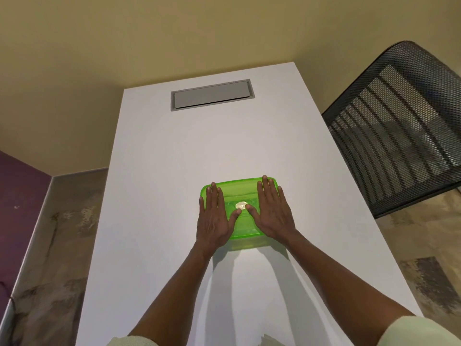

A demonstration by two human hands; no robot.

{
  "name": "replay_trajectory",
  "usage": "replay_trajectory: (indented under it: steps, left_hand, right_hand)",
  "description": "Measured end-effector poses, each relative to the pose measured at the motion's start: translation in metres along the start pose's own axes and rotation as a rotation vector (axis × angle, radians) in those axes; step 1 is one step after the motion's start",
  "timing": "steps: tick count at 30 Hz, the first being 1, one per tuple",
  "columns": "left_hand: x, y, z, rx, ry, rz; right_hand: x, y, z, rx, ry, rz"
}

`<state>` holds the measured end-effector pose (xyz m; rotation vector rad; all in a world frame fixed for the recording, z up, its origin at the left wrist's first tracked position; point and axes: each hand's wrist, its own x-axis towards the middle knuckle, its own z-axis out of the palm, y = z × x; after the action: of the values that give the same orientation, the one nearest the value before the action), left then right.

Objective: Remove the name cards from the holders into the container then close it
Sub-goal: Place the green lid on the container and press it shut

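A green translucent container (243,193) with its lid on sits in the middle of the white table (162,171). My left hand (215,216) lies flat on the lid's left side, fingers spread. My right hand (272,211) lies flat on the right side in the same way. Both thumbs meet near a round pale vent (241,205) at the lid's centre. No name cards or holders are in view; the lid and my hands hide the container's inside.
A grey cable hatch (212,94) is set into the table's far end. A black mesh chair back (399,126) stands close to the table's right edge. Patterned floor lies on both sides, with a purple wall at the left.
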<state>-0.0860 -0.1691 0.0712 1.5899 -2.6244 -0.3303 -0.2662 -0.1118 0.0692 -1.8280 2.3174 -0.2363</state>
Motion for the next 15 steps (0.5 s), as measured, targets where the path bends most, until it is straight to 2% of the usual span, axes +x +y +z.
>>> replay_trajectory:
  steps: [6, 15]
  left_hand:
    - [0.0010, -0.0013, 0.0022, 0.019, 0.036, -0.005]
    - [0.0022, -0.0011, 0.0061, 0.056, 0.005, -0.016]
  right_hand:
    - [0.0048, 0.0001, -0.0011, -0.026, -0.001, -0.040]
    - [0.0041, 0.0019, 0.0015, -0.053, 0.012, -0.055]
